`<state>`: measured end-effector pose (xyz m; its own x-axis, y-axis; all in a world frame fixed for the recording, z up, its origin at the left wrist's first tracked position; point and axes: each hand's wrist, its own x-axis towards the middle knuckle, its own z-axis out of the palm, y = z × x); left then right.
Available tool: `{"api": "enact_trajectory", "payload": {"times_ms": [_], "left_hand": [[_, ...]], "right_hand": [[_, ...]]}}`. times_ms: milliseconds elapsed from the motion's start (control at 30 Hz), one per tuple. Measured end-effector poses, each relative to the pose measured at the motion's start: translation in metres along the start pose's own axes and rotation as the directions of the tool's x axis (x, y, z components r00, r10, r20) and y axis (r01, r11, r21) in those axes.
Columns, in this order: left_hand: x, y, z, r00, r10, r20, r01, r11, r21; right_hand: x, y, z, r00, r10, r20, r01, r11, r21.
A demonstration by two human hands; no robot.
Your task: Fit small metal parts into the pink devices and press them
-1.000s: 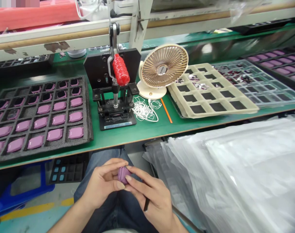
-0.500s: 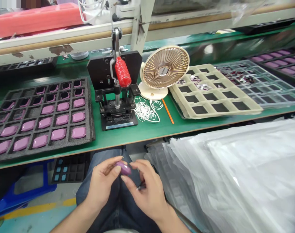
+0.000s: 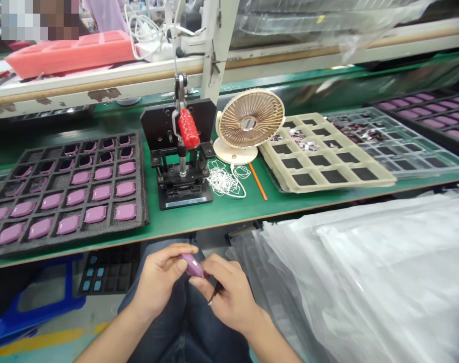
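Above my lap, my left hand (image 3: 163, 275) is closed on one end of a purple watch case (image 3: 192, 265), pinched between thumb and fingers. The case is tilted, its right end lower. My right hand (image 3: 229, 290) is closed at that lower end, with thumb and index finger meeting the case. A thin dark tool with a pointed end (image 3: 215, 292) lies within the right hand; its kind is mostly hidden by the fingers. On the bench in front stands a black toggle press (image 3: 183, 174) with a red handle (image 3: 189, 128).
A dark foam tray (image 3: 145, 214) of purple watch cases lies left on the bench. Right of the press are a fan (image 3: 251, 121), white cable (image 3: 225, 180), an orange stick (image 3: 258, 181), a beige tray (image 3: 350, 160) and a clear tray (image 3: 437, 151). Plastic sheets (image 3: 384, 262) hang at right.
My right fingers have closed in on the lower end of the watch case; before, they stood slightly apart from it. The view has tipped up a little, so the bench sits lower.
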<state>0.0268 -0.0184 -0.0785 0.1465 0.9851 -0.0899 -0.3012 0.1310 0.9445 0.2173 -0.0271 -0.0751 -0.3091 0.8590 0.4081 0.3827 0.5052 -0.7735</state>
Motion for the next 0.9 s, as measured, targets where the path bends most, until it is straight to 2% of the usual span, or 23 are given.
{"api": "enact_trajectory", "payload": {"times_ms": [67,100,133,167,200,267,300,333,367,400,433,467,533,567,600,633,700,767,800,900], "left_hand": [[0.003,0.006,-0.006,0.989,0.131,0.068,-0.140,0.980,0.145],[0.004,0.008,-0.009,0.970,0.217,0.109,-0.238,0.938,0.253],[0.003,0.011,-0.012,0.935,0.307,0.175,-0.352,0.857,0.376],[0.002,0.013,-0.015,0.880,0.389,0.271,-0.474,0.732,0.489],[0.001,0.014,-0.017,0.805,0.454,0.381,-0.591,0.574,0.566],[0.001,0.016,-0.021,0.644,0.527,0.555,-0.749,0.282,0.600],[0.002,0.017,-0.022,0.581,0.558,0.592,-0.783,0.185,0.594],[0.005,0.019,-0.021,0.543,0.594,0.594,-0.791,0.126,0.599],[0.011,0.021,-0.020,0.528,0.631,0.568,-0.780,0.095,0.619],[0.018,0.023,-0.018,0.530,0.661,0.532,-0.757,0.086,0.648],[0.028,0.026,-0.015,0.547,0.679,0.490,-0.725,0.092,0.682],[0.039,0.029,-0.012,0.572,0.688,0.446,-0.687,0.105,0.719],[0.064,0.033,-0.006,0.622,0.687,0.376,-0.615,0.130,0.778],[0.077,0.034,-0.003,0.638,0.681,0.359,-0.589,0.132,0.797],[0.088,0.033,-0.001,0.647,0.678,0.350,-0.572,0.128,0.810],[0.098,0.031,0.000,0.649,0.679,0.344,-0.561,0.122,0.819],[0.110,0.025,0.001,0.647,0.682,0.340,-0.550,0.109,0.828],[0.113,0.019,-0.001,0.649,0.680,0.340,-0.543,0.101,0.834],[0.113,0.016,-0.002,0.652,0.677,0.342,-0.541,0.099,0.835],[0.110,0.013,-0.005,0.662,0.668,0.340,-0.535,0.104,0.838]], "right_hand": [[0.004,-0.003,-0.007,1.000,-0.015,-0.001,0.015,0.999,-0.031],[0.006,-0.005,-0.010,1.000,-0.001,-0.005,0.000,0.999,-0.035],[0.008,-0.007,-0.012,0.999,0.032,-0.005,-0.032,0.999,-0.014],[0.011,-0.009,-0.013,0.997,0.080,0.000,-0.080,0.996,0.038],[0.013,-0.010,-0.013,0.990,0.142,0.015,-0.143,0.983,0.115],[0.019,-0.012,-0.012,0.959,0.270,0.081,-0.282,0.916,0.286],[0.023,-0.012,-0.012,0.939,0.318,0.131,-0.344,0.873,0.346],[0.029,-0.012,-0.014,0.920,0.350,0.175,-0.391,0.842,0.372],[0.037,-0.011,-0.017,0.909,0.370,0.191,-0.416,0.834,0.363],[0.048,-0.011,-0.023,0.910,0.381,0.162,-0.414,0.849,0.328],[0.062,-0.011,-0.030,0.923,0.379,0.075,-0.384,0.881,0.278],[0.078,-0.012,-0.039,0.935,0.350,-0.063,-0.330,0.919,0.217],[0.117,-0.016,-0.058,0.914,0.178,-0.364,-0.160,0.984,0.079],[0.137,-0.018,-0.067,0.892,0.046,-0.449,-0.050,0.999,0.002],[0.156,-0.021,-0.073,0.877,-0.097,-0.470,0.070,0.995,-0.076],[0.173,-0.023,-0.077,0.868,-0.235,-0.437,0.188,0.971,-0.149],[0.199,-0.024,-0.079,0.846,-0.438,-0.304,0.374,0.894,-0.248],[0.215,-0.022,-0.076,0.821,-0.527,-0.220,0.456,0.837,-0.302],[0.221,-0.021,-0.074,0.812,-0.544,-0.214,0.466,0.823,-0.324],[0.237,-0.027,-0.074,0.784,-0.541,-0.306,0.434,0.829,-0.353]]}}
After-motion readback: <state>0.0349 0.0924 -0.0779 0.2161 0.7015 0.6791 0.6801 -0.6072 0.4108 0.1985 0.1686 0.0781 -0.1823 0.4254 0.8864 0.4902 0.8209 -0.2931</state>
